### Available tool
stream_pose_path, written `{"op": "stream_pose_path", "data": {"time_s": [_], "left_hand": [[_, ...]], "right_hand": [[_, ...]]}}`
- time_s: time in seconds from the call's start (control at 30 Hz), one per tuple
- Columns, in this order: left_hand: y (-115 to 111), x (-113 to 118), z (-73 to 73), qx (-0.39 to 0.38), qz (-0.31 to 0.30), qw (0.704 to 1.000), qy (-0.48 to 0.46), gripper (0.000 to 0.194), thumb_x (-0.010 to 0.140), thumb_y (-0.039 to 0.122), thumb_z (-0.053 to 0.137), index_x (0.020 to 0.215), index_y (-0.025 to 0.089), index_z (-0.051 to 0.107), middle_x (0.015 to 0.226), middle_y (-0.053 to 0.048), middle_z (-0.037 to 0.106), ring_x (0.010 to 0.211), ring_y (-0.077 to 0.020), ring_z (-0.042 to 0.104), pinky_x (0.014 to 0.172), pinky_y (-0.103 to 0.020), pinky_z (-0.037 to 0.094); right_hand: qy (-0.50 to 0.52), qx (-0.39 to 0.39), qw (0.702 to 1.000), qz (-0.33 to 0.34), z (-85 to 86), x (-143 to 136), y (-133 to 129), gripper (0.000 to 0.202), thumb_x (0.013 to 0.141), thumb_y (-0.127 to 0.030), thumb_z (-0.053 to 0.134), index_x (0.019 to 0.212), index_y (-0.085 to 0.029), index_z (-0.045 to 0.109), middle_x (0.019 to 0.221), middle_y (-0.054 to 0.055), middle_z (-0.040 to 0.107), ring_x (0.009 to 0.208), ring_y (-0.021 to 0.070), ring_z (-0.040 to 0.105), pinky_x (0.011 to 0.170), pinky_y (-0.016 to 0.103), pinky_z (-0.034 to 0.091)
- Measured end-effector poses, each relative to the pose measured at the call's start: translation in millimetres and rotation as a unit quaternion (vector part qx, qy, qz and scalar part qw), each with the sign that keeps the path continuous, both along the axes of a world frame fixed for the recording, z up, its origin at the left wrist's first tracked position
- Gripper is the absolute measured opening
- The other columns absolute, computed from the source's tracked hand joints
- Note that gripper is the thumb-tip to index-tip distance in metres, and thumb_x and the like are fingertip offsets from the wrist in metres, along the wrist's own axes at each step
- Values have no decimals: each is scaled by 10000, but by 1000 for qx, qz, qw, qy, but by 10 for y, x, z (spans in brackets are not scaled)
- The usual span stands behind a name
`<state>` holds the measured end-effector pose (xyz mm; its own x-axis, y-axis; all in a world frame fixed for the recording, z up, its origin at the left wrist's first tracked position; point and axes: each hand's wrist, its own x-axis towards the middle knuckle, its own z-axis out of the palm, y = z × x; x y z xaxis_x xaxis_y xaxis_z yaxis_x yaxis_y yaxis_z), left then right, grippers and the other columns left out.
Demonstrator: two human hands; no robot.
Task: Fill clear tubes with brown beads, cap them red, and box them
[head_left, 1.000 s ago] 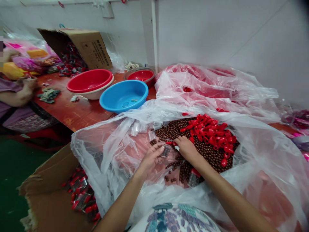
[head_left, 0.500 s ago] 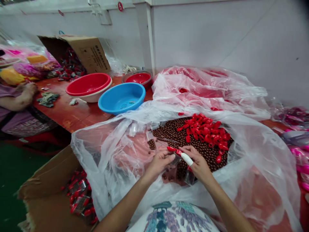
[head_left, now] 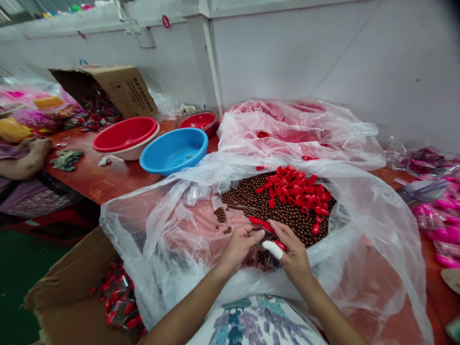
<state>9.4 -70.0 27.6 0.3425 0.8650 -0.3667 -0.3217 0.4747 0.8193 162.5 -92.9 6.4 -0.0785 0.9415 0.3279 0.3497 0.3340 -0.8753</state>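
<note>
The small, glossy red plastic piece (head_left: 258,221) is between your two hands, above the spread of brown beads. Its long axis runs left to right, sloping slightly down to the right; the narrow end points to your left and a little away from you.

Just below it is a small clear plastic container (head_left: 265,237), mostly hidden, pinched between the thumb and fingers of your left hand (head_left: 240,244). Your right hand (head_left: 293,247) has its fingertips against the piece's right end; whether it truly grips cannot be told. Its thumb wears a white cover (head_left: 273,249).

Half a second ago that thumb lay up across the piece's right end; now it has dropped lower, nearer your body. The piece points much as it did.

Around your hands, round brown beads (head_left: 247,190) lie on translucent plastic sheeting (head_left: 359,268), with a heap of similar red pieces (head_left: 294,188) on top. Beyond, a round blue plastic basin (head_left: 174,149) stands on the red bench (head_left: 111,179). At your lower left, a brown cardboard box (head_left: 64,297) holds many red-capped containers (head_left: 120,299).
</note>
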Motion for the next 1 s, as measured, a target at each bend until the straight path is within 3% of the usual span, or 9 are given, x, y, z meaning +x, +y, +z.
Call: {"op": "stream_pose_path", "data": {"time_s": [0.17,0.37,0.57,0.67,0.77,0.87,1.0], "left_hand": [[-73,74,-58,-29,11,999,-12,366,725,382,652,986,137,576,686,-25,616,391,-92,505,366,-196,370],[-132,121,-132,-22,29,999,-3,361,726,374,651,989,146,554,650,1,589,379,-93,493,353,-196,359],[-123,101,-92,-71,34,995,-58,374,803,459,531,955,121,576,641,-40,620,472,-121,555,444,-211,412],[-88,96,-35,-116,-6,988,-104,470,818,535,450,1032,136,575,739,-67,653,537,-141,588,436,-206,392],[-71,114,0,-131,-34,984,-112,492,815,559,430,1065,164,583,708,-40,650,482,-124,559,397,-194,335],[-79,145,12,-147,-24,984,-97,473,801,544,468,1016,150,617,659,-24,639,462,-107,533,424,-199,337],[-104,188,8,-132,16,988,-81,375,767,465,563,956,147,621,742,-23,655,579,-115,575,528,-205,399]], "right_hand": [[-119,81,990,-11,-166,-8,-39,658,772,-282,632,1362,-249,343,1293,100,502,1183,244,481,984,418,423],[-187,138,973,-12,-262,6,-40,676,786,-180,571,1387,-219,265,1277,123,501,1187,239,474,975,436,432],[-170,181,969,-11,-233,51,-43,630,775,-192,571,1350,-218,317,1222,111,537,1146,242,499,944,451,446],[-179,192,965,-4,-209,52,-63,585,757,-223,597,1302,-235,385,1205,104,524,1136,256,486,942,485,423],[-204,191,960,-3,-210,33,-105,546,748,-214,604,1264,-244,429,1183,103,490,1128,259,467,941,486,413],[-214,194,957,-10,-210,22,-142,623,750,-212,591,1318,-236,337,1164,110,469,1131,268,443,963,518,380],[-210,171,962,-38,-134,51,-144,770,729,-253,617,1372,-206,195,1216,142,416,1159,291,409,948,520,382]]}}
